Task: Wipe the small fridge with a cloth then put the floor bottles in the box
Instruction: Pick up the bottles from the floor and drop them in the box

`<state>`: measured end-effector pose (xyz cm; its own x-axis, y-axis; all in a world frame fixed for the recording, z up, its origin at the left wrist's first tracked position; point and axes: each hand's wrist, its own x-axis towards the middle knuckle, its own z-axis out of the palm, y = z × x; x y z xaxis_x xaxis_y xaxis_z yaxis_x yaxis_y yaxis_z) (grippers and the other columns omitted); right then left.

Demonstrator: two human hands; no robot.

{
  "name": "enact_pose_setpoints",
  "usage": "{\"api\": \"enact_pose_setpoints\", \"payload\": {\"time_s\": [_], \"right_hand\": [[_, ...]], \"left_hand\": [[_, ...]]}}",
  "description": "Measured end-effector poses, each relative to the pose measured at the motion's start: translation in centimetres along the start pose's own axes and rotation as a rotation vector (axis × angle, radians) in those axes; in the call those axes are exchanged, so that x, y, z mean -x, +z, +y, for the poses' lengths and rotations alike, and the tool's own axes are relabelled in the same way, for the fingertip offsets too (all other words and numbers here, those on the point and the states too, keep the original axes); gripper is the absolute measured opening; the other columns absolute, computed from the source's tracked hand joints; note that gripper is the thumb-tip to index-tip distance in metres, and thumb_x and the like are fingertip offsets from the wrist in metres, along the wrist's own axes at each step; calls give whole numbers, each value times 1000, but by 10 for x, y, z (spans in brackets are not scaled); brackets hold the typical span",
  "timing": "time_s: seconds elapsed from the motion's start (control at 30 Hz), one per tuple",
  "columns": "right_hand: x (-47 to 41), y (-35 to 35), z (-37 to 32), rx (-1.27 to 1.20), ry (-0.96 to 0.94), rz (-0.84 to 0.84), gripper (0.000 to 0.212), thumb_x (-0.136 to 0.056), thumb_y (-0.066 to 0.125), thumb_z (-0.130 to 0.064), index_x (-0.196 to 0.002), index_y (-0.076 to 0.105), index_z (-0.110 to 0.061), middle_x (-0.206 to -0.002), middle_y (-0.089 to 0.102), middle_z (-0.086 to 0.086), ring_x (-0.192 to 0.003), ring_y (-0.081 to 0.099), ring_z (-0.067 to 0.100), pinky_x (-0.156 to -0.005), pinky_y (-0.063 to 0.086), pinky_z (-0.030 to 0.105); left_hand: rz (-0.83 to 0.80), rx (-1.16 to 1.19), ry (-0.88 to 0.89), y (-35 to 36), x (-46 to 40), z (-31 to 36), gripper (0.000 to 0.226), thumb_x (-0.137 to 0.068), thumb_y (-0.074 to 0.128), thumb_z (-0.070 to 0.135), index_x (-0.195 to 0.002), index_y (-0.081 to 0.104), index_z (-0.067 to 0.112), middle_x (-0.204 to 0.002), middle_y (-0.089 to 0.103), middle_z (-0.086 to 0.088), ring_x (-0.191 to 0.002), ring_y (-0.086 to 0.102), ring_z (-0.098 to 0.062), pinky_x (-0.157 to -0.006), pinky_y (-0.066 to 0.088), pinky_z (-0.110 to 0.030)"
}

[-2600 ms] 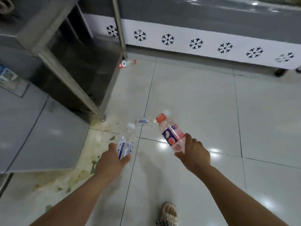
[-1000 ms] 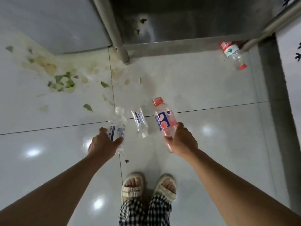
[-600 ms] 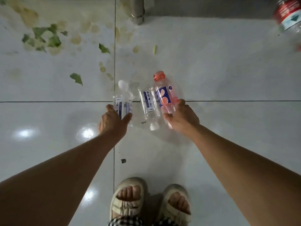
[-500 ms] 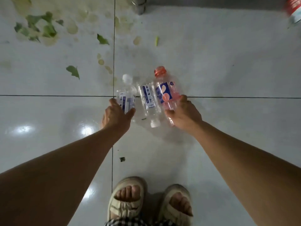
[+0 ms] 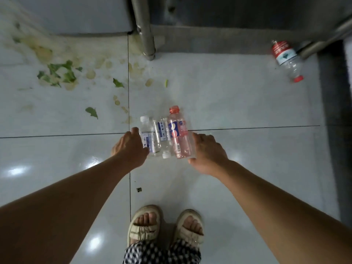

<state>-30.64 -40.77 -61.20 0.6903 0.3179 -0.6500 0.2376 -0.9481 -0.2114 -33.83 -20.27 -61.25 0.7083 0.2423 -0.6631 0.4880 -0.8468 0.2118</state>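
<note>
Three bottles lie side by side on the white tiled floor between my hands. My left hand [image 5: 129, 147] grips a clear bottle with a white cap [image 5: 147, 139]. My right hand [image 5: 207, 151] holds a pink bottle with an orange cap [image 5: 179, 136] from its right side. Squeezed between those two is a second clear bottle [image 5: 162, 134], its cap pointing toward me. A fourth bottle with a red label and red cap [image 5: 285, 58] lies alone on the floor at the far right. No box or cloth is in view.
A steel table leg [image 5: 145, 35] stands just beyond the bottles, with a dark shelf behind it. A pale grey cabinet front [image 5: 64, 14] fills the top left. Green leaf scraps and yellow stains [image 5: 57, 73] mark the floor at left. My sandalled feet [image 5: 165, 225] are below.
I have bent down and brought both hands together, pressing the two held bottles against the clear bottle that lay on the floor. The view has tilted back to show the table leg and the red-label bottle.
</note>
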Motion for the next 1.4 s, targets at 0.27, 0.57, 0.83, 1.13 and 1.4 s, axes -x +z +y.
{"api": "enact_pose_setpoints", "payload": {"time_s": [0.27, 0.57, 0.83, 1.13, 1.4], "right_hand": [[103, -122, -7, 63, 53, 18, 63, -90, 56, -32, -141, 27, -11, -143, 37, 7, -133, 29, 27, -101, 34, 37], [178, -232, 50, 82, 174, 104, 56, -90, 56, -30, -138, 32, -12, -142, 36, 5, -132, 29, 25, -102, 35, 37], [179, -270, 166, 97, 234, 154, 56, -91, 56, -31, -140, 33, -12, -149, 28, 4, -134, 29, 25, -102, 37, 35], [109, -274, 333, 72, 203, 77, 54, -92, 56, -29, -138, 36, -9, -143, 36, 9, -129, 35, 28, -97, 40, 37], [20, -237, 410, 54, 173, 110, 59, -90, 59, -27, -139, 31, -9, -138, 41, 12, -124, 39, 29, -93, 42, 39]], "left_hand": [[25, -278, 277, -132, 90, 74, 53, -88, 60, 24, -134, 33, 17, -119, 56, -4, -107, 56, -22, -84, 44, -35], [0, -417, 506, -216, 142, 158, 55, -85, 60, 36, -132, 35, 21, -117, 56, -2, -108, 57, -23, -89, 46, -36], [0, -457, 521, -198, 134, 261, 56, -85, 59, 37, -132, 35, 20, -119, 54, -3, -112, 54, -23, -92, 43, -38], [-4, -308, 271, -107, 86, 362, 58, -86, 57, 40, -135, 33, 21, -124, 54, -3, -115, 53, -26, -90, 44, -37], [-36, -215, 210, -13, 19, 403, 58, -86, 57, 42, -135, 33, 22, -128, 52, -3, -115, 53, -26, -88, 46, -35]]}}
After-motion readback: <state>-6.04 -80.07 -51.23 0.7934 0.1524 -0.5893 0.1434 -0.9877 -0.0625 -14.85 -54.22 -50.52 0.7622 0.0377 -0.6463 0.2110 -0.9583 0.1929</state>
